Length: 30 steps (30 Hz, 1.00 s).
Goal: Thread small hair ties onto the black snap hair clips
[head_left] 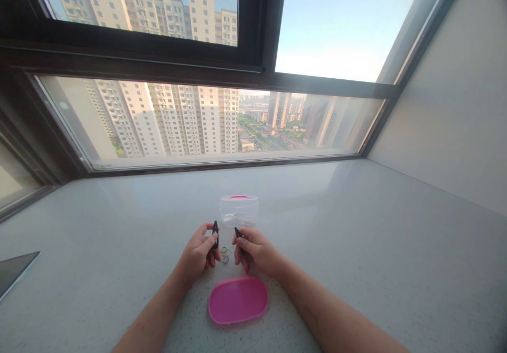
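My left hand (201,247) pinches a black snap hair clip (215,233), its narrow end pointing up. A second black hair clip (238,233) is held between the thumb and fingers of my right hand (255,248), partly hidden by them. Several small rings (224,258) lie on the pale speckled surface between my hands. Just beyond them stands a clear plastic box (238,208) with a pink part at its top and some thin items inside that I cannot make out. Nearest to me lies a pink oval lid (238,301).
The pale speckled counter (356,237) runs back to a dark-framed window (253,81) with tall buildings outside. A white wall (447,99) rises on the right. At the left edge lies a dark flat thing (18,271) with a light rim.
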Motion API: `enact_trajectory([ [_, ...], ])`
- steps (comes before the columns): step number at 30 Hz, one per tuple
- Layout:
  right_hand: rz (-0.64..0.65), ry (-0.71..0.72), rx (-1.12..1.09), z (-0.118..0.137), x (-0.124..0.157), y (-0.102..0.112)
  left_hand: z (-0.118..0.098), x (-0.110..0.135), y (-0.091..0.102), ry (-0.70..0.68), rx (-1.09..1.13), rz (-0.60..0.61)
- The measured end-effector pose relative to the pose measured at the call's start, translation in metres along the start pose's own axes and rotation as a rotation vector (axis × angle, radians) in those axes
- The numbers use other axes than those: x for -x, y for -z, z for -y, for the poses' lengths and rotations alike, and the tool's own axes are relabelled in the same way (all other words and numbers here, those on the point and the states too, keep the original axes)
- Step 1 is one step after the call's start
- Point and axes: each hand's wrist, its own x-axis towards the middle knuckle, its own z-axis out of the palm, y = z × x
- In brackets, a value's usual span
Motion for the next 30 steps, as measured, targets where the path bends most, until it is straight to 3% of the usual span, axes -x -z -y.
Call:
enact_trajectory([
  [30,-0.008,-0.008,0.041,0.0028,0.0004,-0.0009,-0.0010,0.0004,-0.0004,-0.010,-0.013,0.004],
])
